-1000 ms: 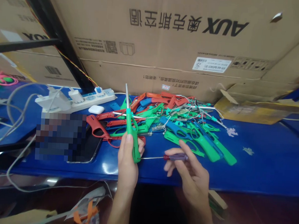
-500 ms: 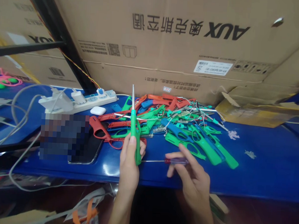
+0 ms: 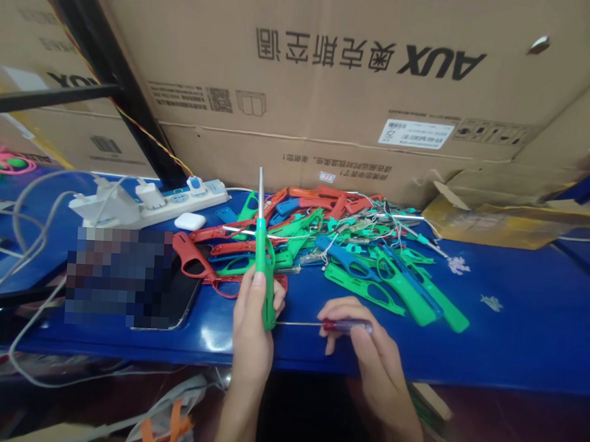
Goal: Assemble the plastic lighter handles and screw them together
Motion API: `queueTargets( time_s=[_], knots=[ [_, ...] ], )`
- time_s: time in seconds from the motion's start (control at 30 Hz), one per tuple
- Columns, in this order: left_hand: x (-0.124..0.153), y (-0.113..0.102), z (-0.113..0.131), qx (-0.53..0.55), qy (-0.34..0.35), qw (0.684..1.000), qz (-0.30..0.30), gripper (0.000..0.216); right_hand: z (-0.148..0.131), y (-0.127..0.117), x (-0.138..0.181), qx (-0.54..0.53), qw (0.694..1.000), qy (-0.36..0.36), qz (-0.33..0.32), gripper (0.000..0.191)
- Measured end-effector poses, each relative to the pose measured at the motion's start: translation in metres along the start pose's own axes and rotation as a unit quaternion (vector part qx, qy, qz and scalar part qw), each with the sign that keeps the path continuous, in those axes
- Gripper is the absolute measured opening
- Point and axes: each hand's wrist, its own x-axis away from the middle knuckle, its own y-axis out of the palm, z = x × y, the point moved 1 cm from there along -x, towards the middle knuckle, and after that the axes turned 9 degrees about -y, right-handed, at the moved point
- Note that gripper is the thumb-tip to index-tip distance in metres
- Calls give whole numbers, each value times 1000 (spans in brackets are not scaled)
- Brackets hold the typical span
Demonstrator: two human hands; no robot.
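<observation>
Right hand [image 3: 377,357]: fingers lowered, gripping screwdriver [image 3: 337,325]; my left hand [image 3: 254,318]: clasping green lighter [image 3: 261,252], seemingly whole; one o'clock: many loose shells [image 3: 415,300].

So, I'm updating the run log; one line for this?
left hand: holds green lighter | right hand: holds screwdriver | shaft: runs to lighter's lower end | beyond: pile of lighter parts

Over the near part of the blue table [image 3: 516,338], the person's left hand [image 3: 254,324] and right hand [image 3: 374,360] were both bare through the wrist. Below the table's near edge, the left forearm [image 3: 240,406] and right forearm [image 3: 397,414] were also bare where visible, slender near the wrist and broader farther down. Between them, below that edge, a black patch [image 3: 309,416] was too dark to identify as clothing.
</observation>
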Motion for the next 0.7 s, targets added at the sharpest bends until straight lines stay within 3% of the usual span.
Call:
queueTargets(
  time_s=[0.27,0.5,0.7],
  knots=[
    [1,-1,2,12,14,1000,7,30,1,-2,-1,137,990,28,13,32],
    [0,-3,-3,-10,16,1000,-2,29,1,1,2,0,1000,0,24,31],
    [1,-4,-3,-12,22,1000,2,26,0,-2,-2,162,984,50,48,40]
  ],
)
